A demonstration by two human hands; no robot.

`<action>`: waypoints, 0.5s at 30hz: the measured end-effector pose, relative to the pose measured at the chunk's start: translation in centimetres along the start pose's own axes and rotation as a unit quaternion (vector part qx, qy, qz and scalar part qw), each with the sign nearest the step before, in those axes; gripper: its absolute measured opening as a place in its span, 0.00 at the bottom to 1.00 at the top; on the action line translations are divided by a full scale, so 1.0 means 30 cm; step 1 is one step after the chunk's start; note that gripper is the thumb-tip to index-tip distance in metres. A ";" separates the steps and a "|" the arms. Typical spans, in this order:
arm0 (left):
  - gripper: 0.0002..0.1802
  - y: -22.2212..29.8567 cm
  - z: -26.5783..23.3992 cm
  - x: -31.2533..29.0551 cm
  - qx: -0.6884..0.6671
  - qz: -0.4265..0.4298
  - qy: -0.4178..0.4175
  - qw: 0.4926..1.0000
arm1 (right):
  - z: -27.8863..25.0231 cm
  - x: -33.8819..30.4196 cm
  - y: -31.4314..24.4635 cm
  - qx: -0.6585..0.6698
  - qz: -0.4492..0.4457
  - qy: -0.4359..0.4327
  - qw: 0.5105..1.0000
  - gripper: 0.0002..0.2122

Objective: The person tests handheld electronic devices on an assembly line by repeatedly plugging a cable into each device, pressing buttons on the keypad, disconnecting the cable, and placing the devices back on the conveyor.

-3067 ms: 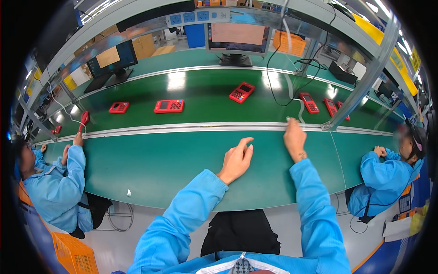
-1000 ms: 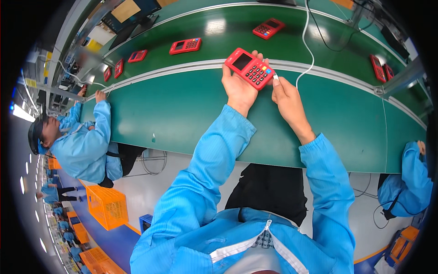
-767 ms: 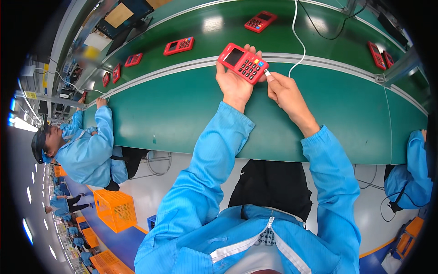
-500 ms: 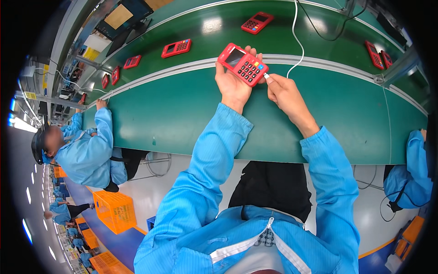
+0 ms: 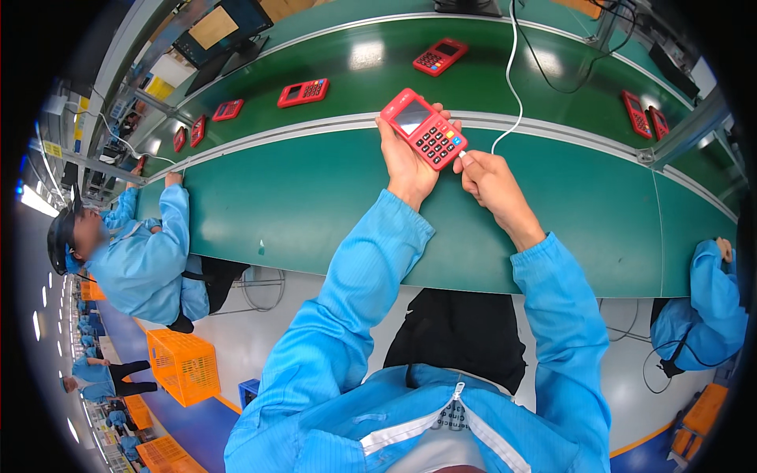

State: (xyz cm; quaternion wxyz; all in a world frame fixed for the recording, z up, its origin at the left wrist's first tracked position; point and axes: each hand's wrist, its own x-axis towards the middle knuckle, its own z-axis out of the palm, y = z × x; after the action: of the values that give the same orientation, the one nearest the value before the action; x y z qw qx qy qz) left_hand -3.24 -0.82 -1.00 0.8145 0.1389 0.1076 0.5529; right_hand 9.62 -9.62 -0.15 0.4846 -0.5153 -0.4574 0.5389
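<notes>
A red card payment terminal [image 5: 424, 130] with a grey screen and a black keypad rests tilted in my left hand [image 5: 412, 167]. My left fingers and thumb are closed around its back and side. My right hand [image 5: 495, 183] pinches a small white cable plug [image 5: 463, 154] at the terminal's lower right corner. The plug's tip meets the terminal's edge; whether it sits fully inside cannot be made out. A white cable [image 5: 511, 83] hangs down behind my right hand, its lower part hidden. Both hands are above the green worktable [image 5: 331, 213].
Beyond a metal rail [image 5: 315, 126], several red terminals [image 5: 440, 57] lie along a dark green strip. A metal post [image 5: 694, 118] stands at right. Co-workers in blue sit at left [image 5: 146, 260] and right [image 5: 702, 315]. An orange crate [image 5: 183, 366] is on the floor.
The view has shifted slightly. My hands, the terminal and the plug appear a little lower in it, with the same hold. The terminal's screen looks paler.
</notes>
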 end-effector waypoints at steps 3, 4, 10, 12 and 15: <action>0.41 0.000 0.008 -0.002 0.012 0.006 0.019 1.000 | -0.003 -0.001 -0.009 0.008 0.013 -0.008 1.000 0.13; 0.41 0.002 0.002 0.005 0.023 0.005 0.007 1.000 | -0.004 0.004 -0.013 0.003 0.010 -0.014 1.000 0.13; 0.44 0.038 0.018 -0.006 0.013 -0.026 -0.009 1.000 | 0.007 0.000 -0.033 -0.007 0.035 -0.033 0.999 0.13; 0.46 0.037 0.028 0.003 0.015 -0.030 -0.011 0.999 | -0.002 -0.008 -0.040 0.007 0.029 -0.026 0.999 0.13; 0.43 0.036 0.029 0.003 -0.015 -0.029 -0.019 0.999 | -0.022 0.019 0.041 -0.156 -0.098 0.030 0.982 0.14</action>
State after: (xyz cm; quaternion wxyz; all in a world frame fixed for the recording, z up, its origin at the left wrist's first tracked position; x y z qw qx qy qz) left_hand -3.86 -0.46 0.19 0.8342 0.1342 0.0879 0.5276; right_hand 10.21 -9.19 -1.46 0.4625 -0.5531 -0.5692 0.3951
